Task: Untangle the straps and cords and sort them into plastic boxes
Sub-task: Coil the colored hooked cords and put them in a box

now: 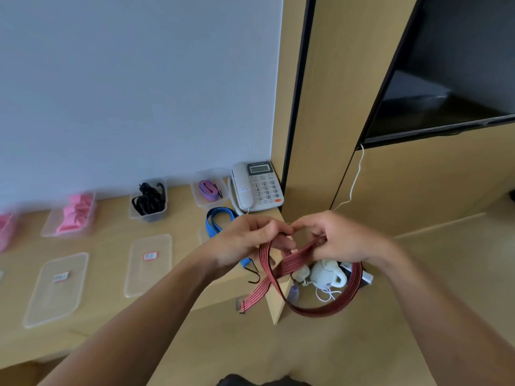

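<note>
Untangling step: left hand and right hand both curl round the red strap, held up over the surface corner, its loop hanging below. Next, probably: work the twist loose, then box it. Knot itself is hidden behind the fingers; far-left pink box is cut off and blurred.

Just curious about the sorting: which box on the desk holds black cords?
The second box left of the phone. The box next to the phone holds a purple strap; the box further left holds pink straps.
</note>
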